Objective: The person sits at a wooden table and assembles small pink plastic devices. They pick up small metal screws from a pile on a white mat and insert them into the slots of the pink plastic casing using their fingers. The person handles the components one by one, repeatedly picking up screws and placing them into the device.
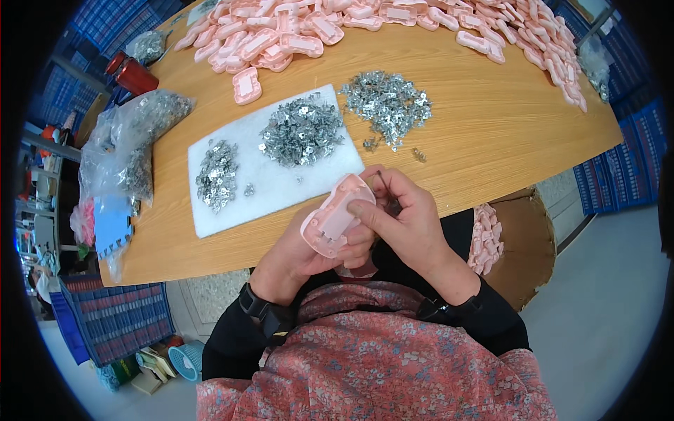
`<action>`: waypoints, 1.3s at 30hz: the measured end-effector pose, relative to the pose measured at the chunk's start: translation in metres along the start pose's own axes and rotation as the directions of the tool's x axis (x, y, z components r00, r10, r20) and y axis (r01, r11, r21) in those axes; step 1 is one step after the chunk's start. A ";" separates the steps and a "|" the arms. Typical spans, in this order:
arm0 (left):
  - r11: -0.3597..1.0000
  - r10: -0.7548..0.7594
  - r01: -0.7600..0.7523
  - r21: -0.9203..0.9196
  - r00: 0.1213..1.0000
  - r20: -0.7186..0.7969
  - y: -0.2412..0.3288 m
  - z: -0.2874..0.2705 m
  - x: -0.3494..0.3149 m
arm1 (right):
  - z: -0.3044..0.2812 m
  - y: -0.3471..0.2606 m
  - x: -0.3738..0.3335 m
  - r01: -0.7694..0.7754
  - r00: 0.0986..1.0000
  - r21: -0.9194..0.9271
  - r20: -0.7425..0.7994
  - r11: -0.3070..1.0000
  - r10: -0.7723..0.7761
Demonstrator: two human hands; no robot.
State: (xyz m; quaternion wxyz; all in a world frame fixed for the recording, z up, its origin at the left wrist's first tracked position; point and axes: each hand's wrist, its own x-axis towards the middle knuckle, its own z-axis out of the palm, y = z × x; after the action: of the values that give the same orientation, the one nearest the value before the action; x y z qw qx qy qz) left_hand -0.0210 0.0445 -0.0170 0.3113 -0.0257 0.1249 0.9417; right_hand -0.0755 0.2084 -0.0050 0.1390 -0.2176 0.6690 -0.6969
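A pink plastic shell (337,219) with a rectangular recess is held tilted over the table's near edge. My left hand (298,249) is closed around its lower left side. My right hand (404,217) rests its thumb on the shell's face, and a thin dark tool (383,182) shows between its fingers; its kind is unclear. Just beyond lies a white foam sheet (246,151) bearing a large heap of small metal clips (303,133) and a smaller heap of metal pieces (217,175). Another metal heap (390,105) sits on the wood to its right.
Many pink shells (302,43) pile along the table's (491,140) far side. At the left are plastic bags of metal parts (137,140), a red jar (132,74) and a blue foam mat (112,221). A cardboard box (523,245) holding pink pieces stands right of my lap.
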 end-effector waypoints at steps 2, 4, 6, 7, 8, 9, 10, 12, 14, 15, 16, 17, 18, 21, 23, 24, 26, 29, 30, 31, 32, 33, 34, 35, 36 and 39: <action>0.999 -0.031 0.030 -0.017 1.000 -0.004 -0.002 0.001 0.001 | 0.002 0.002 -0.004 0.008 1.000 0.051 -0.004 0.999 -0.008; 0.998 -0.066 0.066 -0.012 0.998 -0.011 -0.003 0.003 0.004 | -0.005 -0.003 -0.003 -0.022 0.999 0.143 0.030 0.990 0.018; 0.997 -0.080 0.081 -0.009 0.992 0.099 -0.001 -0.002 0.008 | -0.010 -0.005 -0.005 -0.085 0.996 0.214 0.056 0.973 0.075; 0.995 -0.095 0.097 -0.005 0.982 0.162 -0.001 -0.004 0.013 | -0.014 -0.004 -0.008 -0.129 0.991 0.235 0.058 0.963 0.119; 0.996 -0.094 0.093 0.010 0.983 0.158 -0.003 -0.003 0.016 | -0.018 -0.002 -0.011 -0.172 0.985 0.256 0.059 0.951 0.163; 0.996 -0.094 0.091 0.026 0.983 0.155 -0.006 -0.001 0.017 | -0.023 -0.003 -0.013 -0.178 0.984 0.246 0.056 0.953 0.170; 0.995 -0.097 0.091 0.042 0.983 0.155 -0.008 0.000 0.019 | -0.028 -0.003 -0.016 -0.183 0.983 0.233 0.049 0.955 0.176; 0.969 -0.121 0.104 0.224 0.990 0.065 -0.009 0.003 0.023 | -0.039 -0.008 -0.023 -0.205 0.978 0.229 0.013 0.952 0.207; 0.914 -0.125 0.135 0.383 0.991 -0.051 -0.010 0.016 0.030 | -0.051 -0.015 -0.034 -0.245 0.964 0.246 -0.043 0.938 0.263; 0.878 -0.118 0.159 0.452 0.986 -0.119 -0.010 0.031 0.033 | -0.059 -0.016 -0.041 -0.229 0.964 0.177 -0.097 0.957 0.249; 0.836 -0.100 0.184 0.517 0.977 -0.186 -0.012 0.040 0.035 | -0.071 -0.016 -0.049 -0.218 0.962 0.109 -0.145 0.970 0.232; 0.805 -0.102 0.211 0.555 0.970 -0.221 -0.010 0.040 0.032 | -0.079 -0.014 -0.053 -0.206 0.963 0.047 -0.168 0.977 0.211; 0.773 -0.097 0.235 0.590 0.962 -0.257 -0.009 0.039 0.027 | -0.091 -0.012 -0.065 -0.212 0.948 0.106 -0.219 0.971 0.231; 0.644 -0.027 0.274 0.714 0.941 -0.337 0.009 0.054 0.007 | -0.161 0.006 -0.110 -0.299 0.886 -0.160 -0.414 0.941 0.211; 0.579 0.029 0.246 0.778 0.946 -0.321 0.027 0.060 -0.006 | -0.204 0.018 -0.141 -0.357 0.836 -0.076 -0.472 0.931 0.282; 0.562 0.109 0.202 0.802 0.943 -0.314 0.036 0.062 -0.010 | -0.230 0.038 -0.158 -0.359 0.823 -0.225 -0.534 0.906 0.194; 0.379 0.276 0.191 0.905 0.910 -0.308 0.062 0.062 -0.014 | -0.287 0.092 -0.203 -0.389 0.789 -0.638 -0.603 0.664 -0.117; 0.191 0.551 0.200 0.961 0.788 -0.274 0.111 0.045 -0.015 | -0.309 0.113 -0.230 -0.513 0.741 -0.674 -0.660 0.531 -0.123; 0.098 0.630 0.213 0.972 0.743 -0.226 0.131 0.038 -0.014 | -0.299 0.105 -0.219 -0.488 0.725 -0.615 -0.681 0.619 -0.105; 0.010 0.715 0.282 0.959 0.668 -0.204 0.155 0.027 -0.015 | -0.280 0.100 -0.208 -0.460 0.713 -0.546 -0.697 0.701 -0.075; -0.068 0.792 0.360 0.930 0.587 -0.169 0.181 0.015 -0.017 | -0.261 0.096 -0.197 -0.426 0.705 -0.467 -0.708 0.775 -0.040; -0.208 0.858 0.501 0.840 0.506 -0.089 0.209 -0.002 -0.022 | -0.244 0.091 -0.183 -0.386 0.733 -0.462 -0.679 0.799 -0.038; -0.318 0.895 0.625 0.713 0.446 0.008 0.230 -0.016 -0.021 | -0.229 0.082 -0.168 -0.354 0.753 -0.459 -0.657 0.815 -0.044; -0.302 0.917 0.683 0.665 0.399 0.006 0.238 -0.014 -0.011 | -0.218 0.075 -0.157 -0.324 0.762 -0.453 -0.645 0.831 -0.054; -0.281 0.937 0.738 0.613 0.350 0.007 0.245 -0.011 0.000 | -0.210 0.073 -0.147 -0.267 0.764 -0.455 -0.637 0.849 -0.101; -0.249 0.939 0.807 0.535 0.337 -0.072 0.243 -0.009 0.020 | -0.176 0.037 -0.117 -0.163 0.838 -0.671 -0.480 0.723 -0.257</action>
State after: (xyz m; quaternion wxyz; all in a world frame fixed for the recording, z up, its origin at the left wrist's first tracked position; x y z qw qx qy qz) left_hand -0.1810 -0.1348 0.0246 -0.0976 -0.2751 0.9424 0.1634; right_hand -0.0639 0.4163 -0.0577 -0.1658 -0.0646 0.8836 -0.4330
